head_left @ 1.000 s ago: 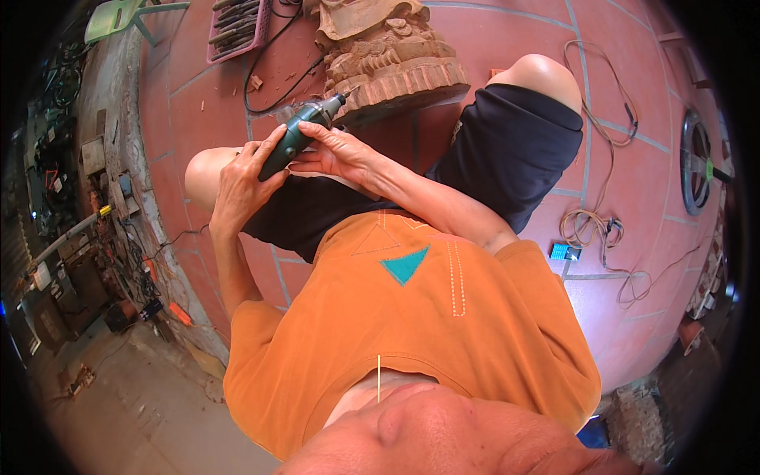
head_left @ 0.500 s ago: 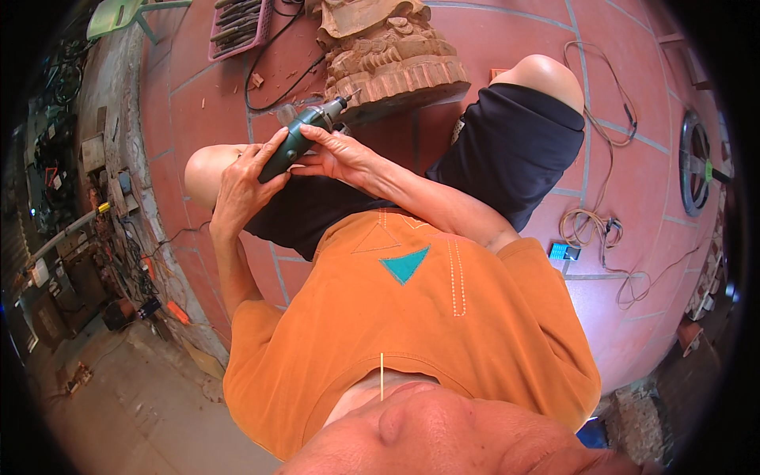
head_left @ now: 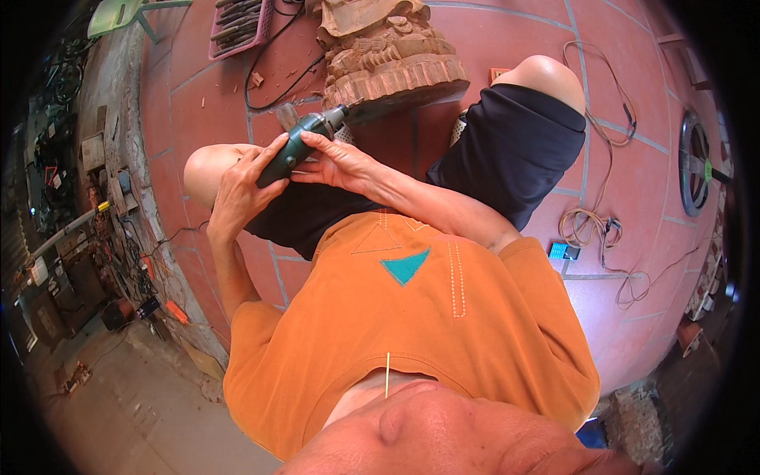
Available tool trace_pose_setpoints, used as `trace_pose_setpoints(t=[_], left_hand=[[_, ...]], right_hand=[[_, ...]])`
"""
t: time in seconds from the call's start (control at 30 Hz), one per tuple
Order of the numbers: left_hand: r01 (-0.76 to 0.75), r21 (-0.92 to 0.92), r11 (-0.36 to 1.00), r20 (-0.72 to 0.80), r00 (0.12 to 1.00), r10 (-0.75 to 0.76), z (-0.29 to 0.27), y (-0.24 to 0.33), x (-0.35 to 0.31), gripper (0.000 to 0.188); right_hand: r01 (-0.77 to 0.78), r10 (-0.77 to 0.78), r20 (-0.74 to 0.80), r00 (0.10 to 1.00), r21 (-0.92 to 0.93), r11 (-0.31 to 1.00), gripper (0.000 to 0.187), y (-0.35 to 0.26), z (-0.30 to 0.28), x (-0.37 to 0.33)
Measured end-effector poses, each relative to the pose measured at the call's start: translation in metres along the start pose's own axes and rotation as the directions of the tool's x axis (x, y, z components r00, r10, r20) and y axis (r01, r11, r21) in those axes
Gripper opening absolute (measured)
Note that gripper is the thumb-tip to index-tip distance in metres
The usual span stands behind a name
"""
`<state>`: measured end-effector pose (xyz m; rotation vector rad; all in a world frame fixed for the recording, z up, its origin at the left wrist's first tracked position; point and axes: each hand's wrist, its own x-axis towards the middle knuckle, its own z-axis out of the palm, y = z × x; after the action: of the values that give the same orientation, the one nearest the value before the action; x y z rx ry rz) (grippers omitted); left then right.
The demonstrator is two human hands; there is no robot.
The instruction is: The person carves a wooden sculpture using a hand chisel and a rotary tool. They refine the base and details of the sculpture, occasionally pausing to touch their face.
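Observation:
A dark green rotary tool (head_left: 294,152) with a grey metal nose lies slantwise across my two hands, above my left thigh. The fingers of my left hand (head_left: 240,188) are wrapped round its rear end. My right hand (head_left: 342,162) grips the body from the right, with the thumb on top; some of its fingers are hidden behind the tool. The nose points away from me, toward the base of a carved brown wooden figure (head_left: 396,67). In this view the tip overlaps the lower left edge of the carving, and I cannot tell whether they touch.
A pink basket (head_left: 265,36) of chisel-like tools stands at the far left, beside a black cable (head_left: 252,79). Wood chips lie on the red tiles. A coiled brown cord (head_left: 582,228) and a blue box (head_left: 560,252) are at the right. A raised concrete edge (head_left: 131,150) runs along the left.
The rotary tool's nose has shifted slightly toward me and left. Both hands keep their hold, with only a small movement.

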<state>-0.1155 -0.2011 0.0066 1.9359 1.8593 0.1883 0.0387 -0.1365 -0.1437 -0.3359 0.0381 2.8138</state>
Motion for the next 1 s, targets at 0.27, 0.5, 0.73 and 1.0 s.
trace_pose_setpoints(t=[0.27, 0.5, 0.73, 1.0], left_hand=[[-0.015, -0.007, 1.000, 0.014, 1.000, 0.016, -0.001, -0.001, -0.001, 0.074], [0.037, -0.005, 0.999, -0.009, 0.999, -0.037, 0.001, 0.004, 0.001, 0.072], [0.016, 0.039, 0.999, -0.056, 0.998, -0.014, 0.005, -0.002, 0.005, 0.072], [0.014, 0.048, 0.999, -0.077, 0.997, -0.010, 0.008, -0.006, 0.009, 0.072]], right_hand=[[-0.004, 0.005, -0.016, 1.000, 0.030, 1.000, 0.048, 0.007, 0.002, -0.005], [0.028, -0.028, -0.017, 0.999, -0.015, 0.999, 0.048, -0.001, 0.001, 0.003], [0.052, -0.054, -0.023, 0.998, -0.063, 0.997, 0.047, -0.008, 0.001, 0.008], [0.039, -0.040, -0.019, 0.999, -0.059, 0.998, 0.044, -0.015, 0.002, 0.012]])
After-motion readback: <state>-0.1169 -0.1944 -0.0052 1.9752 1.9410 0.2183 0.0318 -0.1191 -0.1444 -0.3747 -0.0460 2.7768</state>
